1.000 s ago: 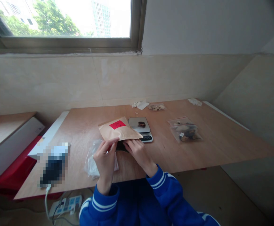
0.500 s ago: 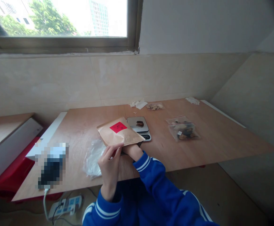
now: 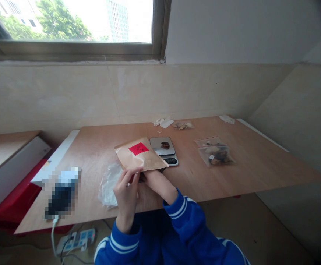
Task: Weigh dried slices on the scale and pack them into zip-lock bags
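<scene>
My left hand point(image 3: 126, 189) pinches the open edge of a brown kraft paper bag point(image 3: 153, 160) with a red square label point(image 3: 138, 148). Reaching in at the bag's mouth, my right hand point(image 3: 156, 180) shows only its back and wrist; its fingers are hidden by the paper. Just behind the bag stands a kitchen scale point(image 3: 154, 141) with a display at its front. A small dark brown dried piece point(image 3: 165, 145) lies on the scale's plate. Left of my left hand a clear plastic bag point(image 3: 109, 187) lies crumpled on the table.
A zip bag of dark dried pieces point(image 3: 217, 154) lies to the right. At the back are another bag of pale pieces point(image 3: 183, 125), a white paper scrap point(image 3: 166, 122) and a crumpled tissue point(image 3: 226, 119). A blurred-out dark device point(image 3: 61, 195) with a cable is at the left. Below sits a power strip point(image 3: 79, 239).
My right forearm has shifted slightly right and more of the wrist shows, with the hand still at the bag's mouth. The left hand keeps its pinch. The view has shifted a little.
</scene>
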The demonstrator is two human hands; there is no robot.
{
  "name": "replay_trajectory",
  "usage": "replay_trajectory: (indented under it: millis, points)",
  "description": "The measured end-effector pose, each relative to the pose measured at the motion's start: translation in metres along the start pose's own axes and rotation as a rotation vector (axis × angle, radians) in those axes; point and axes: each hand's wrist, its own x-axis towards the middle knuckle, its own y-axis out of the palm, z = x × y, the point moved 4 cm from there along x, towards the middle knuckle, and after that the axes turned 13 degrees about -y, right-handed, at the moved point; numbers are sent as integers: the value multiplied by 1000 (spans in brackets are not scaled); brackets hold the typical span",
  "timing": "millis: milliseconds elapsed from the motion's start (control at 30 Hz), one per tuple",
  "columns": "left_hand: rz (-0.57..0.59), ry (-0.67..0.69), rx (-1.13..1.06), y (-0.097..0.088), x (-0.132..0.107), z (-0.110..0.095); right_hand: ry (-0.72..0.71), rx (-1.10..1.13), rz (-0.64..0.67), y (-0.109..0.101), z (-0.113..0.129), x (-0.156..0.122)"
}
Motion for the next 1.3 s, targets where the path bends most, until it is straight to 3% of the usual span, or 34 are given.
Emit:
replay_trajectory:
  millis: [133,233,400,567,867,1033,1200,1300]
  points:
    - [-21,25,10,-4,6,-3,22,134,36,-20,14,-11]
    - [-30,38,15,-7,10,-5,76,163,4,-25,16,-20]
    - [-33,23,5,-9,16,-6,20,161,-76,-34,19,-29]
    - [-28,-5,-1,-7,22,-7,-72,103,-256,-41,18,-33]
    - [-27,-31,-19,1,25,-8,-71,-104,-435,-31,12,-41]
    - [-42,-27,8,5,29,-7,-23,-53,-590,-39,6,-44]
    - [-229,-9,134,9,45,-5,126,-27,-841,-52,-7,-53]
    - [-351,-12,185,13,62,0,222,0,-914,-54,-32,-55]
